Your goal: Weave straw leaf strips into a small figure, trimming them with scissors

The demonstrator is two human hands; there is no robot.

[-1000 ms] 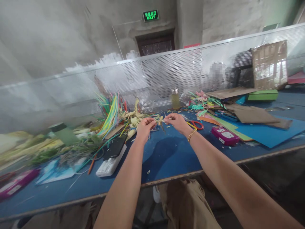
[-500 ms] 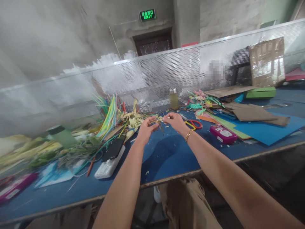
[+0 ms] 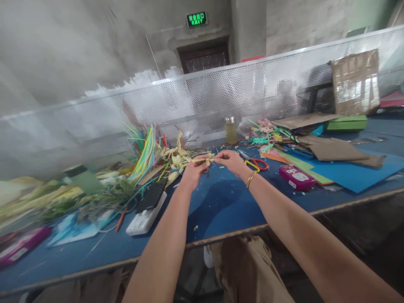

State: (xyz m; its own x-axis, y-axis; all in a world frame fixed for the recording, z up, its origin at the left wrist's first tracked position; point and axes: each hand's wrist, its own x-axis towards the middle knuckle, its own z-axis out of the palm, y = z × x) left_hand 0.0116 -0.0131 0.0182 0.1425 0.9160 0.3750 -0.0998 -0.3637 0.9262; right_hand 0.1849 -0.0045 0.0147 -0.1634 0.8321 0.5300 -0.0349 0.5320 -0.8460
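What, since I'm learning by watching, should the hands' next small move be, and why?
Probably steady the pale piece in the left hand while the right hand adjusts its edge: the left grip supports it, and the right is beside that edge.

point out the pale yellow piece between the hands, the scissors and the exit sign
Pale yellow piece (image 3: 208, 160): head view, on its visible middle.
Scissors (image 3: 255, 163): head view, on the handles.
Exit sign (image 3: 196, 19): head view, on its lit face.

Held piece (image 3: 208, 161) pale yellow, seemingly; scissors (image 3: 256, 166) red-and-yellow; table (image 3: 227, 208) blue.
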